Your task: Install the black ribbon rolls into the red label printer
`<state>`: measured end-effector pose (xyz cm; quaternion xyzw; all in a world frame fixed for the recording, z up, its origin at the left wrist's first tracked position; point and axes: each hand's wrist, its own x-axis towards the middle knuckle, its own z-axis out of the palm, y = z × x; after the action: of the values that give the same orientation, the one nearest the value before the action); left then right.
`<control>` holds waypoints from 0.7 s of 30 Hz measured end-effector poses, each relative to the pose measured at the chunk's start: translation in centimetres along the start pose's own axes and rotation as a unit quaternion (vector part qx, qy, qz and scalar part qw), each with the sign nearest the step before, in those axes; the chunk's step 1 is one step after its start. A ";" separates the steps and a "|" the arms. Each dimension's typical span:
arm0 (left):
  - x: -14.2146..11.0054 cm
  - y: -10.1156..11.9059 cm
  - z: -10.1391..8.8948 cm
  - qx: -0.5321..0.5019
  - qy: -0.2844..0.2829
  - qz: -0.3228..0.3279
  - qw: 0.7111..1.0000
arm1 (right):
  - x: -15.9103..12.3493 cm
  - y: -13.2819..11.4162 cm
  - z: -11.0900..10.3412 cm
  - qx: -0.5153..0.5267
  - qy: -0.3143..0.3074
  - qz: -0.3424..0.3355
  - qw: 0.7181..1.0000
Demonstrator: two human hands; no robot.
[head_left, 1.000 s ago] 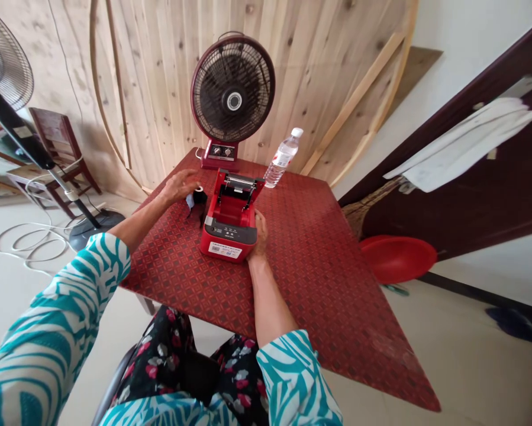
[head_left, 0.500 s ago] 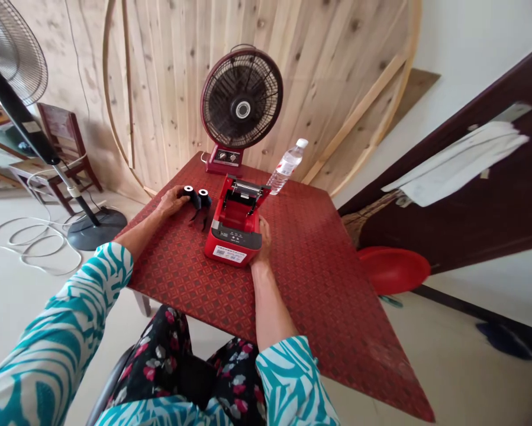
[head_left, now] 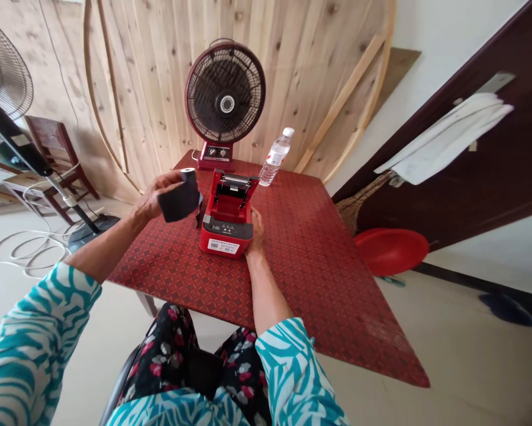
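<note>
My left hand [head_left: 157, 194] is closed around a black paper roll [head_left: 180, 198] with a white core end, held above the table left of the printer. A strip of its paper hangs loose towards me. The red label printer [head_left: 227, 228] stands on the table with its lid raised, showing a red inner bay. My right hand [head_left: 255, 231] grips the printer's right side; its fingertips are partly hidden behind the casing. Another black roll [head_left: 199, 207] is mostly hidden between the held roll and the printer.
A plastic water bottle [head_left: 276, 158] stands behind the printer, and a dark red table fan [head_left: 225, 100] is at the table's back. The table [head_left: 310, 266] has a red patterned top. At left is a floor fan [head_left: 35, 157]; a red basin [head_left: 392, 251] lies to the right.
My left hand has lifted one black roll off the table and brought it up, its loose paper strip now spread. My right hand stays on the printer. The view has shifted slightly.
</note>
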<state>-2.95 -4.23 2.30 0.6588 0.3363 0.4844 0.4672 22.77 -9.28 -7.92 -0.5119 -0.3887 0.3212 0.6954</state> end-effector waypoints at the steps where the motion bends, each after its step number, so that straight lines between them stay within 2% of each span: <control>1: 0.0 0.9 1.1 0.014 -0.043 0.001 0.999 | 0.0 -0.1 0.0 -0.010 -0.002 -0.002 1.000; 4: 0.5 2.8 4.3 0.103 -0.157 0.015 0.982 | 0.0 -0.2 0.1 -0.026 -0.005 0.000 1.000; 7: 1.8 3.4 6.7 0.247 -0.217 0.038 0.944 | 0.1 -0.2 0.3 -0.013 -0.006 0.008 1.000; 10: 3.4 3.3 8.0 0.346 -0.243 0.042 0.905 | 0.3 0.1 0.4 0.014 -0.005 0.016 1.000; 14: 4.9 2.9 8.8 0.425 -0.269 0.026 0.864 | 0.4 0.8 0.7 0.034 -0.005 0.018 0.999; 18: 5.7 1.9 9.7 0.478 -0.315 0.002 0.820 | 0.6 1.1 0.8 0.035 -0.003 0.014 0.999; 21: 6.1 0.9 10.5 0.515 -0.314 -0.005 0.797 | 0.6 0.8 0.7 0.038 -0.004 0.016 0.999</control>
<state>8.91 -2.17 4.15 0.9166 0.3742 0.0040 0.1407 22.40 -8.25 -8.45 -0.4902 -0.3705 0.3486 0.7078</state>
